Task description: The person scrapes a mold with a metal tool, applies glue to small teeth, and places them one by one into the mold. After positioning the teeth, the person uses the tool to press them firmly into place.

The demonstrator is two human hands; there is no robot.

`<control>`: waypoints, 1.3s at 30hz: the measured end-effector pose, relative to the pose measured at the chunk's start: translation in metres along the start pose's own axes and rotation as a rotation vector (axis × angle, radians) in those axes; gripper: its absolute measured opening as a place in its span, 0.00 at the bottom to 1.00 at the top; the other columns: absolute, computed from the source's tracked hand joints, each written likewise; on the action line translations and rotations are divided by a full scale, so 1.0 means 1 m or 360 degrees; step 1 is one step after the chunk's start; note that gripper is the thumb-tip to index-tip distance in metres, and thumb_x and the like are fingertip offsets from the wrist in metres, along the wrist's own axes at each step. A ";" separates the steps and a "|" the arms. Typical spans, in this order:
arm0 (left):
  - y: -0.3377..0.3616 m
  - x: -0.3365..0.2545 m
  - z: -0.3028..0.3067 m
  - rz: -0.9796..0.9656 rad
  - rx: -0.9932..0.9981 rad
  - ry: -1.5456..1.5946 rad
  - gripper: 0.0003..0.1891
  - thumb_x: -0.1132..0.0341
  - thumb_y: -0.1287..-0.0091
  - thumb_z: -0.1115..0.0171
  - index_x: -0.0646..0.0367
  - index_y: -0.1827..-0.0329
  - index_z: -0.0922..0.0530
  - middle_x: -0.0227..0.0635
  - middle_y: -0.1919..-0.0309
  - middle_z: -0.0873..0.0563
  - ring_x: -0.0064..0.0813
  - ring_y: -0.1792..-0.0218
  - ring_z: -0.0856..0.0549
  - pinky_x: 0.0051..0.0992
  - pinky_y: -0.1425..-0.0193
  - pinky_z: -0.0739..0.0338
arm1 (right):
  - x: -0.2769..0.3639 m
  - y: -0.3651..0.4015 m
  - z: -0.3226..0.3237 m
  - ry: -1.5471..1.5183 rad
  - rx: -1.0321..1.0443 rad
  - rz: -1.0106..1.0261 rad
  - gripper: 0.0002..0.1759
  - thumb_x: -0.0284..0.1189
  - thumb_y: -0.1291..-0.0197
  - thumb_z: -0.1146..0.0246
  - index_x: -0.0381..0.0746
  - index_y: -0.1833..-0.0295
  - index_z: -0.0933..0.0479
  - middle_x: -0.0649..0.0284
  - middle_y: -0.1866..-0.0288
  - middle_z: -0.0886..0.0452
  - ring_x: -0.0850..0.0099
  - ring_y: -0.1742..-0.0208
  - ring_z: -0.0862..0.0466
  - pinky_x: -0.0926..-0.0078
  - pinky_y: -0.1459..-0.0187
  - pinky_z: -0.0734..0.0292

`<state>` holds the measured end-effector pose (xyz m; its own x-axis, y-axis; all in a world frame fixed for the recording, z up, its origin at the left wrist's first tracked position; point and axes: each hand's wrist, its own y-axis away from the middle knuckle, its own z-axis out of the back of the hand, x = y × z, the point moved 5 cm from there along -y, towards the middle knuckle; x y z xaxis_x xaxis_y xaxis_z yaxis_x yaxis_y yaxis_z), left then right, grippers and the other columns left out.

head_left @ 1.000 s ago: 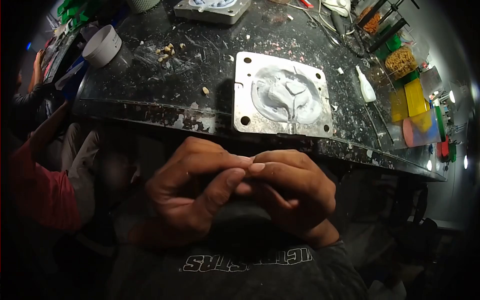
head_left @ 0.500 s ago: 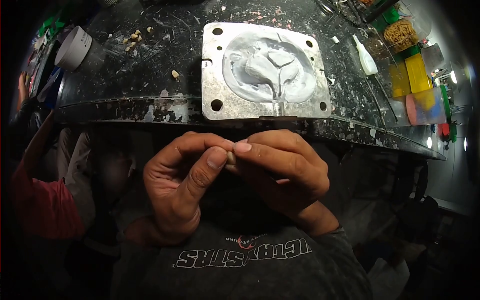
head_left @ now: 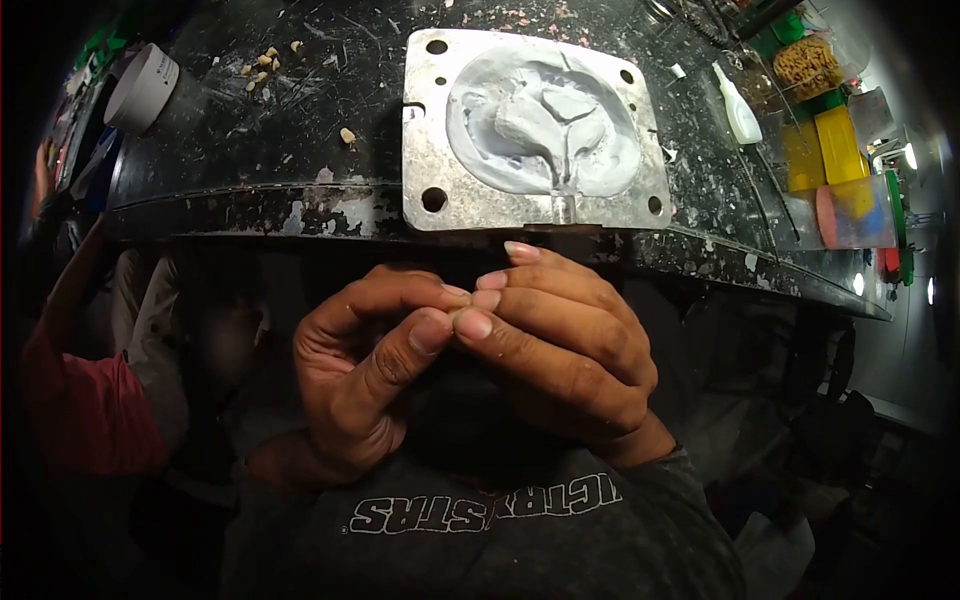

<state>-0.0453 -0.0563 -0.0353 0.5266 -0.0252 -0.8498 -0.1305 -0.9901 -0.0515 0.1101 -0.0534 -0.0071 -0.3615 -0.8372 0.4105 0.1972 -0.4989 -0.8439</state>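
My left hand (head_left: 365,365) and my right hand (head_left: 570,345) meet fingertip to fingertip in front of my shirt, below the bench edge. Both are closed in a pinch around a small pale piece, now almost wholly covered by the fingers; its kind cannot be made out. The right thumb presses close to the left thumb, and one right finger stretches away from the others. Just beyond the hands, a metal flask half (head_left: 425,155) lies flat at the bench's front edge. Grey-white plaster (head_left: 470,165) with a raised, grooved shape fills its oval hollow.
Several small yellowish pieces (head_left: 265,62) lie scattered on the dark, paint-chipped bench (head_left: 230,150), one piece (head_left: 347,135) apart. A white tub (head_left: 142,90) stands left. A white squeeze bottle (head_left: 738,110) and coloured containers (head_left: 840,145) are right. A person in red (head_left: 105,410) is at left.
My right thumb has come up to the pinch and one right finger has lifted outward. The pale piece, partly visible before, is now nearly hidden. The view has shifted slightly.
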 end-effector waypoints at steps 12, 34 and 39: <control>0.005 0.021 0.004 0.0077 -0.0001 0.0559 0.09 0.74 0.30 0.31 0.65 0.49 0.16 0.43 0.51 0.12 0.29 0.48 0.14 0.31 0.37 0.21 | -0.003 0.000 -0.002 -0.0216 -0.0022 -0.0161 0.12 0.21 0.44 0.27 0.37 0.53 0.14 0.62 0.55 0.14 0.70 0.54 0.11 0.59 0.41 0.12; 0.002 0.027 0.002 0.0108 0.0070 0.0650 0.07 0.71 0.32 0.28 0.62 0.55 0.14 0.41 0.56 0.10 0.34 0.47 0.15 0.35 0.35 0.23 | 0.001 0.006 -0.004 -0.0009 -0.0094 0.0037 0.12 0.25 0.43 0.25 0.42 0.52 0.13 0.66 0.55 0.14 0.72 0.53 0.12 0.63 0.46 0.10; 0.002 0.024 0.002 0.0087 0.0080 0.0596 0.08 0.70 0.31 0.28 0.63 0.53 0.14 0.41 0.56 0.11 0.34 0.48 0.15 0.34 0.38 0.22 | 0.001 0.007 -0.005 0.0050 -0.0082 0.0080 0.12 0.26 0.43 0.25 0.42 0.52 0.13 0.65 0.55 0.14 0.71 0.52 0.12 0.62 0.44 0.10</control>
<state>-0.0342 -0.0584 -0.0571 0.7871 -0.1356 -0.6018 -0.2029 -0.9782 -0.0451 0.1068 -0.0567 -0.0142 -0.3808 -0.8531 0.3567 0.1688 -0.4434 -0.8803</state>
